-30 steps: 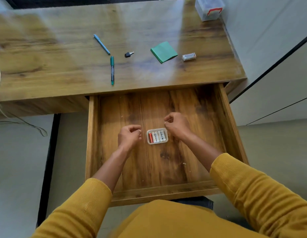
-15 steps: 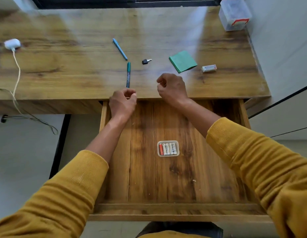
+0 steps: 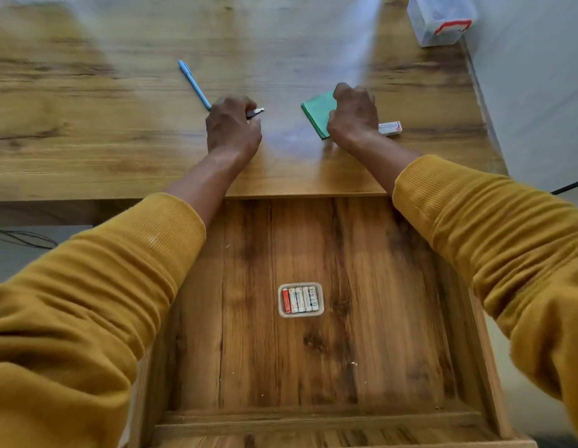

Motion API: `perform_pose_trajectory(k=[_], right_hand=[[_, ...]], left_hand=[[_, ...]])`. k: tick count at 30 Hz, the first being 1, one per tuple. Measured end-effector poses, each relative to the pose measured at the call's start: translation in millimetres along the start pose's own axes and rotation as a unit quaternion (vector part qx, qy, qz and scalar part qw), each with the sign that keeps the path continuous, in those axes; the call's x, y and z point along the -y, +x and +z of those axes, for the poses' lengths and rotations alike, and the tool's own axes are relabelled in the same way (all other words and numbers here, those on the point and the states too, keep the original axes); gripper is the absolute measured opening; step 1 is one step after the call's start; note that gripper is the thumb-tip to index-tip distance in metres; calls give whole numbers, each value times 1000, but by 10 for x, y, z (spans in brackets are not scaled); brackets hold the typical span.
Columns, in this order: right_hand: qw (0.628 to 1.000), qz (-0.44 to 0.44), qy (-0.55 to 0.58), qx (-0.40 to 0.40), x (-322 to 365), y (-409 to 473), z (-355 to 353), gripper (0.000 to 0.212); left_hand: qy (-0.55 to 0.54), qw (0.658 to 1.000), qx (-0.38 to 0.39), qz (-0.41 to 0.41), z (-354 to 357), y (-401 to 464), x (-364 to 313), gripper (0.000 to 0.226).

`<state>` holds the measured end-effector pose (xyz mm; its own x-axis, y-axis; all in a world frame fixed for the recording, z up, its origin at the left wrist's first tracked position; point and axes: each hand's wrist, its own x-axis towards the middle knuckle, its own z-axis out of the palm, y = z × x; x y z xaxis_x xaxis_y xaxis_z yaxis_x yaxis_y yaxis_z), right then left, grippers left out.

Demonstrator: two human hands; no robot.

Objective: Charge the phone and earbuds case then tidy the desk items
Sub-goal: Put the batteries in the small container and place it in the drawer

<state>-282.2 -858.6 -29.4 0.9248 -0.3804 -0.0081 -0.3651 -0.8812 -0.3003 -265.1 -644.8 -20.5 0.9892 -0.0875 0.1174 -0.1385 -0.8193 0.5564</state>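
Observation:
My left hand (image 3: pixel 232 127) is on the desk top with its fingers curled down onto a small key (image 3: pixel 257 111); only the key's metal tip and part of its dark head show. It hides the green pen. A blue pen (image 3: pixel 193 83) lies just left of that hand. My right hand (image 3: pixel 354 116) curls over the right part of a green notepad (image 3: pixel 316 113), thumb on the pad. A small white eraser (image 3: pixel 391 128) lies beside its wrist. No phone or earbuds case is in view.
The desk drawer (image 3: pixel 316 421) is pulled open below the desk edge. In it sits a clear case of batteries (image 3: pixel 300 300). A clear plastic box with a red handle (image 3: pixel 441 19) stands at the desk's far right corner, against the wall. Cables (image 3: pixel 22 239) hang at left.
Both hands moved from the drawer up onto the desk top, the left to the key, the right to the green notepad. The camera leaned closer; the charger left the view.

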Motion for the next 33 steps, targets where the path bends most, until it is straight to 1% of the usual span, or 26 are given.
perform_pose_trajectory(k=[4,6,11,15,19,23,26,28,30,32,33], right_hand=[[999,15,-31,21,-48,151,17,42],[999,26,-39,23,-46,190,38,45],[997,60,-29,30,6,270,52,54],[992,119,-33,30,37,343,23,58],[992,118,-45,31,61,378,5,50],[995,88,-40,23,39,262,26,65],[997,71,-20,20,8,144,46,71],[998,63,0,21,-16,51,35,73],[998,49,29,12,-36,-54,-17,70],[996,36,83,-3,-46,-166,-104,63],[991,34,128,-6,-52,-219,-149,61]], left_hand=[[75,996,23,32,126,279,38,38],[102,993,37,44,179,363,70,38],[127,990,45,35,284,442,145,27],[115,993,31,20,346,442,147,21],[85,996,8,4,359,437,162,20],[44,999,0,-15,311,370,163,18],[3,1000,7,-20,274,261,164,15],[-33,999,2,-20,252,156,142,13],[-74,997,-9,-23,222,27,100,10],[-115,993,-14,-26,175,-133,66,9],[-132,991,-13,-26,151,-223,56,9]])
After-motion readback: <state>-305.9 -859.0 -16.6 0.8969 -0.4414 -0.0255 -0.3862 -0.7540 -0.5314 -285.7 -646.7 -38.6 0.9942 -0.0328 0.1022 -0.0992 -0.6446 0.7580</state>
